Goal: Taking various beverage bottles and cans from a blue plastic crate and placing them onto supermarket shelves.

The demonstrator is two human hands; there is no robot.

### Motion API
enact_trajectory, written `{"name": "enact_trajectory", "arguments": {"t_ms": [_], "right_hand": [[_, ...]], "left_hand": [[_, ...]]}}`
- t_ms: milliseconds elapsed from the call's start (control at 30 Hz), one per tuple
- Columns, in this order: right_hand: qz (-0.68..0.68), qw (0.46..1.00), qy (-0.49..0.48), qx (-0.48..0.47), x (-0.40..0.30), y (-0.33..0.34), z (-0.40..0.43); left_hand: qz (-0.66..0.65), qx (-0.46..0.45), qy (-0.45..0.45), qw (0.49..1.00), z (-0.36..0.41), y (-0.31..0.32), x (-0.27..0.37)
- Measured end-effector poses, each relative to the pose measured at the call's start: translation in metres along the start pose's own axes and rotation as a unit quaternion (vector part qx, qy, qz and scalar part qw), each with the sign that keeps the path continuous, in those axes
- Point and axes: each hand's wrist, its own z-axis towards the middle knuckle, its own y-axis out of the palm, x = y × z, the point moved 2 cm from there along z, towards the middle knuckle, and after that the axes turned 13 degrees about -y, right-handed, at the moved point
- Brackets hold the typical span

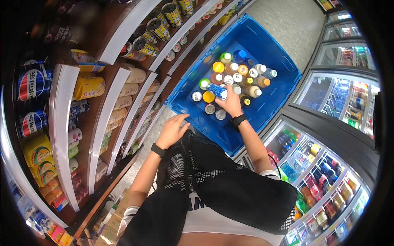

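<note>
My right hand grips a blue-and-white drink can, tilted, above the bottles and cans in a blue plastic crate. Around it stand an orange-topped container, a green-capped bottle and a silver-topped can. Other bottles with white, orange and yellow caps are grouped in the crate's middle. My left hand holds nothing, its thumb apart from the fingers. Its fingertips are by the near left corner of the crate; whether they touch the rim, I cannot tell.
Store shelves with canned and bottled drinks run along the left, their pale front edges close to my left arm. Glass-door drink coolers line the right side. Tiled floor shows beyond the crate. Cardboard boxes lie at lower left.
</note>
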Motion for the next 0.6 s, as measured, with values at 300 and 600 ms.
{"name": "enact_trajectory", "arguments": {"t_ms": [300,600], "right_hand": [[-0.097,0.993,-0.013,-0.069,0.035,0.007,0.001],[-0.098,0.994,-0.018,-0.035,0.051,0.016,0.025]], "left_hand": [[-0.094,0.014,-0.111,0.989,-0.024,0.005,-0.019],[-0.061,0.024,-0.104,0.992,-0.030,0.020,-0.030]]}}
